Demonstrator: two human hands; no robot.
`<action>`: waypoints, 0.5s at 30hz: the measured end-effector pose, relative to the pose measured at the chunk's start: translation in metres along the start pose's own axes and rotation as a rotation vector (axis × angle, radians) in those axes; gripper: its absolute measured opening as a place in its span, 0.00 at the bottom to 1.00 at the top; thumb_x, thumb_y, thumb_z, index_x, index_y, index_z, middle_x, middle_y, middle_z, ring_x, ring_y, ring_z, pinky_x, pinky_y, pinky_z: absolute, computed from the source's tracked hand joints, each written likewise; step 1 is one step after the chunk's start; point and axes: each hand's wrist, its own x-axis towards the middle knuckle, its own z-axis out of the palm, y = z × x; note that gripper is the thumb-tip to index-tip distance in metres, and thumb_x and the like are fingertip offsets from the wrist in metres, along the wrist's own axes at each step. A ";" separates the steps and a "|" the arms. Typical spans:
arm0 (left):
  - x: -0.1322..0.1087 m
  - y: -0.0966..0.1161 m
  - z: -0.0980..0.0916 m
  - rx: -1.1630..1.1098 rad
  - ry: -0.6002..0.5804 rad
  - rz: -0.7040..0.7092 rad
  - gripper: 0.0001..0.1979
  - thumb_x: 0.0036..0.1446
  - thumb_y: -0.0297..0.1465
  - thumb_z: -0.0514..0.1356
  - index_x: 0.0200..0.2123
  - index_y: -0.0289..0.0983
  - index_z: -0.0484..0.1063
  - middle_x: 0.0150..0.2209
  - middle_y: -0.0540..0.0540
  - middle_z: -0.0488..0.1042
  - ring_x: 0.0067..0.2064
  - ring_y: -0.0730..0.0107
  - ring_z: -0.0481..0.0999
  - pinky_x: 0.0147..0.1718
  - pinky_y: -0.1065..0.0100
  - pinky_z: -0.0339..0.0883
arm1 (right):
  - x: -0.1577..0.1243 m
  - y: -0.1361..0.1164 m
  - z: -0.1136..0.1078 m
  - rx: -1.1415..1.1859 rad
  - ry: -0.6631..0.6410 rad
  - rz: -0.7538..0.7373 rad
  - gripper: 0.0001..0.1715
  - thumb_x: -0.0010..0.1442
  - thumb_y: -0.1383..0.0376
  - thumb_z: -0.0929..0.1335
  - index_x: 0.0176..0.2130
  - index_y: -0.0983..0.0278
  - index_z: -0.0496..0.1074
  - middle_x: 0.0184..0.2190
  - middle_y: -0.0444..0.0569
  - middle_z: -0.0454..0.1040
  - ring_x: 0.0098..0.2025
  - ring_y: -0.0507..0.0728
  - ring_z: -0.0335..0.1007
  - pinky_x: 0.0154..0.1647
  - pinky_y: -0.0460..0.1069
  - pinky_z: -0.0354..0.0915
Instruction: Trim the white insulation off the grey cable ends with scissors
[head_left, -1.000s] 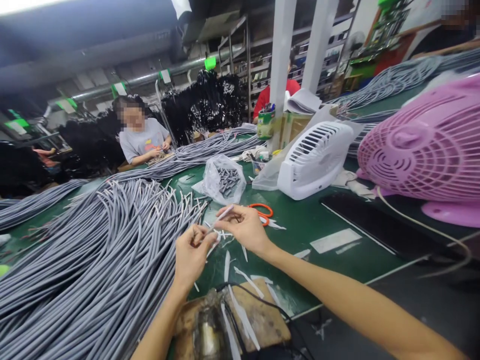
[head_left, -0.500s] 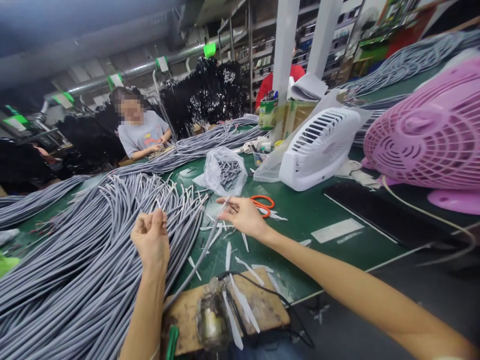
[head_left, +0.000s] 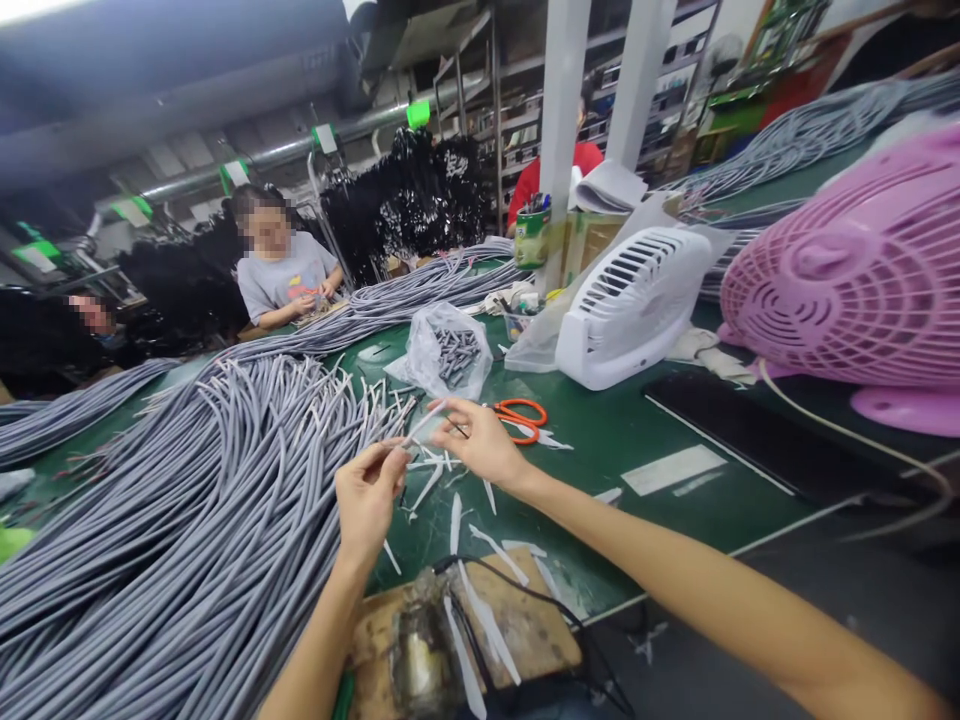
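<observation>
My left hand [head_left: 369, 495] is closed in a pinch on a grey cable, close to its pale end [head_left: 425, 424]. The fingertips of my right hand [head_left: 484, 442] are closed on the tip of that same cable, just to the right. A small dark thing shows between the right fingers, too small to name. Behind my left forearm the rest of this cable is hidden. To the left lies a big pile of grey cables [head_left: 202, 520], their pale ends fanned toward the back. White strips [head_left: 427, 487] are scattered below my hands.
Orange-handled scissors [head_left: 525, 415] lie right of my right hand. Behind stands a clear bag of short grey pieces [head_left: 450, 350]. A white fan [head_left: 637, 305] and a pink fan [head_left: 840, 270] stand to the right. A stained wooden board [head_left: 517, 620] is in front. A co-worker [head_left: 281, 265] sits across the table.
My left hand has moved right, from over the cable pile to the cable at my right fingertips, and now pinches it. My right hand has hardly moved.
</observation>
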 end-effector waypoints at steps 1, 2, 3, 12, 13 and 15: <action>0.000 0.001 -0.001 -0.024 0.015 0.020 0.16 0.35 0.39 0.69 0.25 0.32 0.76 0.16 0.51 0.69 0.15 0.83 0.59 0.13 0.80 0.50 | 0.003 0.000 -0.004 -0.059 0.043 -0.004 0.16 0.42 0.70 0.68 0.36 0.65 0.71 0.19 0.39 0.68 0.19 0.47 0.59 0.21 0.42 0.57; 0.000 0.003 -0.001 -0.053 0.037 0.050 0.16 0.35 0.39 0.69 0.25 0.32 0.76 0.17 0.50 0.70 0.15 0.84 0.59 0.13 0.80 0.50 | 0.005 0.000 -0.008 -0.112 0.104 -0.020 0.14 0.42 0.71 0.67 0.34 0.65 0.71 0.19 0.39 0.68 0.20 0.47 0.60 0.22 0.43 0.58; 0.000 0.004 -0.002 -0.085 0.062 0.083 0.16 0.35 0.38 0.69 0.27 0.33 0.76 0.18 0.50 0.71 0.15 0.85 0.59 0.13 0.81 0.50 | 0.007 -0.002 -0.011 -0.149 0.184 -0.054 0.12 0.43 0.72 0.66 0.33 0.65 0.71 0.20 0.40 0.68 0.21 0.48 0.61 0.23 0.43 0.59; -0.001 0.003 0.001 -0.117 0.010 0.099 0.19 0.39 0.37 0.68 0.35 0.35 0.72 0.19 0.52 0.70 0.13 0.88 0.58 0.11 0.83 0.50 | -0.035 -0.025 0.006 -0.114 0.200 -0.412 0.03 0.55 0.64 0.65 0.32 0.61 0.66 0.25 0.44 0.71 0.17 0.47 0.60 0.16 0.43 0.58; -0.002 0.003 0.002 -0.115 -0.003 0.097 0.19 0.39 0.37 0.68 0.35 0.35 0.72 0.19 0.53 0.70 0.13 0.88 0.57 0.11 0.83 0.50 | -0.036 -0.024 0.009 -0.097 0.131 -0.399 0.03 0.55 0.64 0.65 0.34 0.62 0.66 0.28 0.46 0.73 0.21 0.49 0.65 0.20 0.43 0.63; -0.003 0.002 0.003 -0.108 -0.036 0.079 0.19 0.38 0.37 0.68 0.34 0.35 0.71 0.19 0.53 0.69 0.12 0.87 0.57 0.11 0.83 0.50 | -0.036 -0.022 0.011 -0.020 0.027 -0.343 0.08 0.55 0.66 0.64 0.38 0.62 0.64 0.35 0.49 0.74 0.33 0.52 0.72 0.28 0.45 0.69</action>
